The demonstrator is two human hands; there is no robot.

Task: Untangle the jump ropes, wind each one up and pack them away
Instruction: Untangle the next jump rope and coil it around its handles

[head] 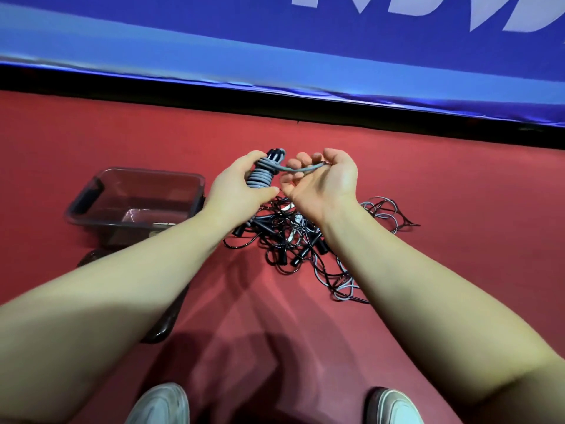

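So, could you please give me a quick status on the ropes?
Left hand grips grey rope wound round black handles. Right hand holds its loose end. Black-and-grey rope tangle on red floor, clear plastic bin alongside.

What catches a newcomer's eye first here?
Centre frame, the left hand grips a wound grey jump rope while the right hand pinches its loose end. Below them a tangle of black and grey ropes lies on the red floor, with a clear bin to its left.

Open red floor (458, 185) stretches right of the rope tangle (293, 240) and behind it up to the blue wall pad (214, 56). Left, just beside the tangle, the clear bin (146, 172) stands in the way; a dark object (162, 330) nearer the person, partly hidden, may be its lid.
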